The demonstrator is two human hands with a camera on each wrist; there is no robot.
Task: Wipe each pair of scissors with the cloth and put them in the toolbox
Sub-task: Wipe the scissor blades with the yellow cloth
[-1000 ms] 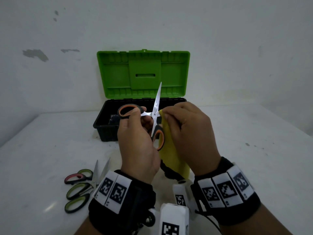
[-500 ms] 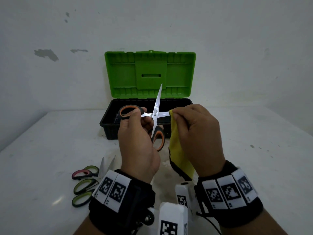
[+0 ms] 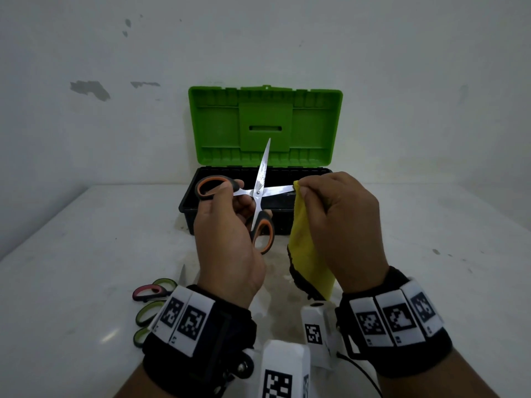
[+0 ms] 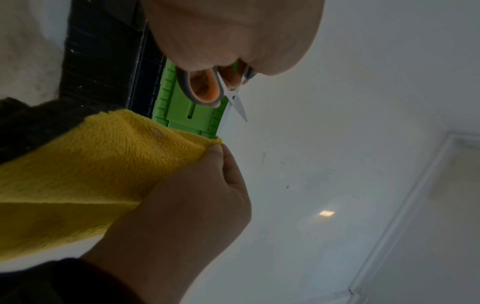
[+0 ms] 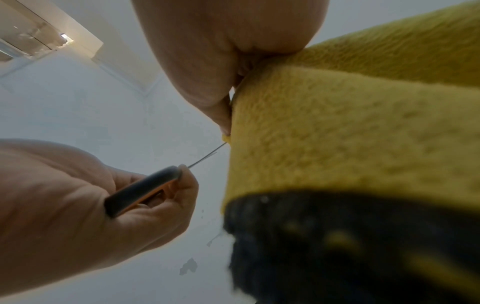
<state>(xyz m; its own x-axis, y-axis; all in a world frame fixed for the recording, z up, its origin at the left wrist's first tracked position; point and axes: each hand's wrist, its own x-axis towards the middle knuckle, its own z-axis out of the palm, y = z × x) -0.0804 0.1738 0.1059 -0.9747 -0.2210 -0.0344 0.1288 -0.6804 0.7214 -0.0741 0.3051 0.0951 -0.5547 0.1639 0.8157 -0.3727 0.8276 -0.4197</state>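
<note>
Above the white table (image 3: 86, 254) and just in front of the open green-lidded toolbox (image 3: 265, 124), the left hand (image 3: 227, 239) grips the orange-and-grey scissors (image 3: 258, 193) by their handles, fingers curled through the loops, blades spread wide in a cross. The right hand (image 3: 344, 225) pinches the yellow cloth (image 3: 307, 254) around the tip of the blade pointing right, the rest of the cloth hanging below the fist. More scissors (image 3: 152, 294), with green and pink handles, lie on the table well to the left of the toolbox's front, beside the left wrist.
</note>
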